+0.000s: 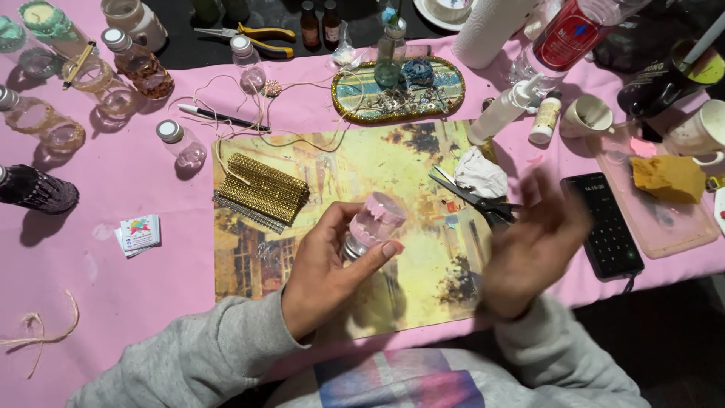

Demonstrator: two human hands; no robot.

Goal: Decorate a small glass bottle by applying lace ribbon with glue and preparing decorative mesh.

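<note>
At the middle of a pink-covered craft table (136, 181), on a yellowed picture mat (362, 174), a person in a grey sweatshirt is decorating a small clear glass bottle (374, 223). The left hand (328, 268) has its thumb and fingers wrapped around the bottle, holding it tilted just above the mat with its silver cap toward the palm and its base pointing away; a band of pale pink lace circles the bottle near the base. The right hand (532, 245) is blurred in motion just to the right, its fingers spread apart and holding nothing, hovering near a pair of black scissors (476, 200) and a crumpled white tissue (481, 174). Left of the bottle, a strip of gold beaded trim (263, 189) lies on the mat, with a black pen (223, 117) and loose twine beyond it. Other small bottles (181, 143), some already wrapped, stand along the table's left edge, and a white glue bottle (502, 112) lies at the upper right of the mat. A black phone (604, 223) rests by the right hand. It looks as though the trimming step is under way, with the lace on; the next move would seem to call for the free hand to steady or press the band, or to reach for glue or scissors, while the left keeps the bottle from rolling.
</note>
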